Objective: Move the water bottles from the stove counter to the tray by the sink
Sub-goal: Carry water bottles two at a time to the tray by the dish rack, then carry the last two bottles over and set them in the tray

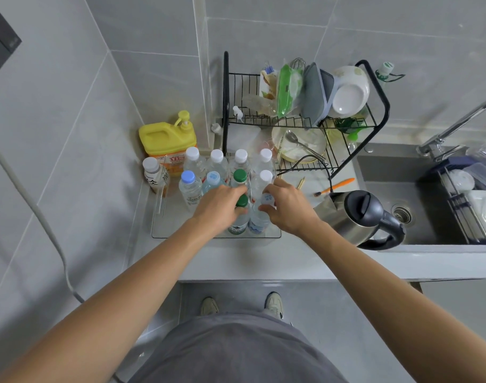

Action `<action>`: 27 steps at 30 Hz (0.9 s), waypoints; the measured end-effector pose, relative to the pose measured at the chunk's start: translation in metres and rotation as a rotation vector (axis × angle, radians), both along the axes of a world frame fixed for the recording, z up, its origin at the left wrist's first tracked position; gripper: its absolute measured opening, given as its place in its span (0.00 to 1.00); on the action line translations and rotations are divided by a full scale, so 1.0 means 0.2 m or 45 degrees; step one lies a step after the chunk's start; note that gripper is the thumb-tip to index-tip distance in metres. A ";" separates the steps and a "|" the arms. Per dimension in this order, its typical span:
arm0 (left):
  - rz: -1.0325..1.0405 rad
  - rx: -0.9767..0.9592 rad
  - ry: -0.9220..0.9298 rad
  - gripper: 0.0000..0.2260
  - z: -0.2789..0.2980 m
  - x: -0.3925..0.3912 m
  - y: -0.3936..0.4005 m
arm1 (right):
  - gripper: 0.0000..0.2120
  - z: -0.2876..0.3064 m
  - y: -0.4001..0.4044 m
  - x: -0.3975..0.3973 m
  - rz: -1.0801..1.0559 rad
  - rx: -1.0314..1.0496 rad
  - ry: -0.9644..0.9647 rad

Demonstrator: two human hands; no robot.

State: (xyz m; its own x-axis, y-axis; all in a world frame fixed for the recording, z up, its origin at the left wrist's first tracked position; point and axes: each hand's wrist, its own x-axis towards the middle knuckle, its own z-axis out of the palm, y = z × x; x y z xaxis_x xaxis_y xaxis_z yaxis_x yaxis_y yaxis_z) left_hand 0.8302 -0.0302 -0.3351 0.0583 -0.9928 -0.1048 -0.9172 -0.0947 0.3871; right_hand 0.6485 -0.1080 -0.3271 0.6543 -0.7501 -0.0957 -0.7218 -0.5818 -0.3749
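I have both hands down over the clear plastic tray (164,233) that sits on the pale grey table (305,261), left of the sink (380,172). My left hand (221,207) has its fingers curled over the neck of a clear water bottle with a dark green cap (241,201), and my right hand (287,205) pinches the top of a clear water bottle with a pale blue-printed white cap (267,199).

Both bottles stand upright, long axis vertical, side by side and touching in the front row near the tray's right front corner. Each bottle sits directly under its hand's fingers, so I judge the move that counts is straight down and then let go, not sideways.

Behind them two rows of upright bottles already fill the back of the tray; the second green-capped bottle (239,176) stands just beyond my left fingers, so I should lift clear without knocking it.

The tray's left front corner lies bare, nearer my left hand. The steel electric kettle (357,217) stands just right of my right wrist.
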 end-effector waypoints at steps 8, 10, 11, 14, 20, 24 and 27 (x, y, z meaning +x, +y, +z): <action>0.003 0.087 -0.008 0.14 0.05 0.00 0.00 | 0.21 0.03 0.01 -0.02 -0.075 0.063 0.014; 0.088 0.032 -0.108 0.19 0.11 -0.01 -0.02 | 0.25 0.06 0.02 -0.06 -0.111 0.060 -0.031; 0.133 -0.050 -0.136 0.20 0.15 -0.02 -0.03 | 0.26 0.09 0.03 -0.09 -0.132 0.030 -0.067; 0.147 -0.361 -0.109 0.21 0.32 -0.14 -0.11 | 0.23 0.20 0.03 -0.24 -0.192 -0.138 -0.207; -0.131 -0.628 -0.162 0.29 0.63 -0.82 -0.37 | 0.25 0.46 -0.02 -0.89 -0.488 -0.476 -0.294; -0.383 -0.592 -0.088 0.32 0.72 -1.49 -0.48 | 0.33 0.56 0.05 -1.58 -0.773 -0.582 -0.207; -0.618 -0.563 -0.049 0.33 0.74 -2.04 -0.50 | 0.36 0.59 0.21 -2.12 -1.029 -0.587 -0.141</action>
State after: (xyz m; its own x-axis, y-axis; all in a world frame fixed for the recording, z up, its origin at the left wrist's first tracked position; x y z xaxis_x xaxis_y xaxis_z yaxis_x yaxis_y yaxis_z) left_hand 0.4225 -0.1296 -0.1866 -0.4112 -0.8564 0.3123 -0.8297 0.4935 0.2608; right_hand 0.2252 -0.0663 -0.2096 -0.0946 -0.9297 0.3560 -0.9460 -0.0274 -0.3230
